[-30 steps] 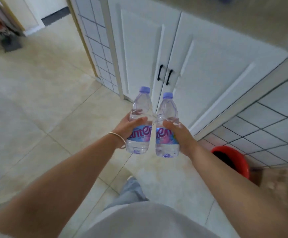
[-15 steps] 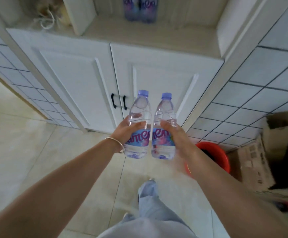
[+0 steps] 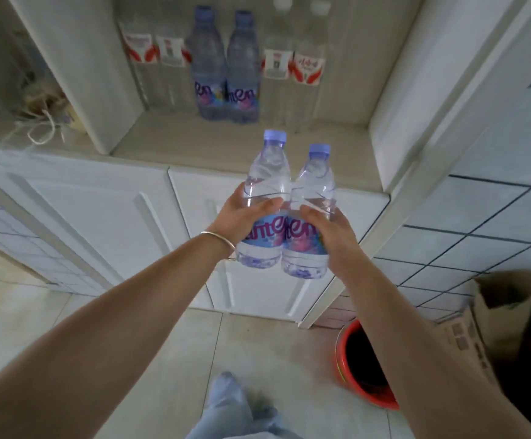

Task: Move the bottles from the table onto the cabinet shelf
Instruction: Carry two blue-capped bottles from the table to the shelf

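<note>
this looks like the carry step. the left hand (image 3: 242,213) holds one bottle (image 3: 265,198) and the right hand (image 3: 330,236) holds another bottle (image 3: 310,217), side by side just below the cabinet shelf (image 3: 226,150). next, lift them up and set them standing on it. both are clear, with purple caps and, i think, water inside.

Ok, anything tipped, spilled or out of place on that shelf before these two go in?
Nothing stands out. The shelf bottles stand upright in a row at the back, and the shelf in front is bare, with no spill visible.
</note>
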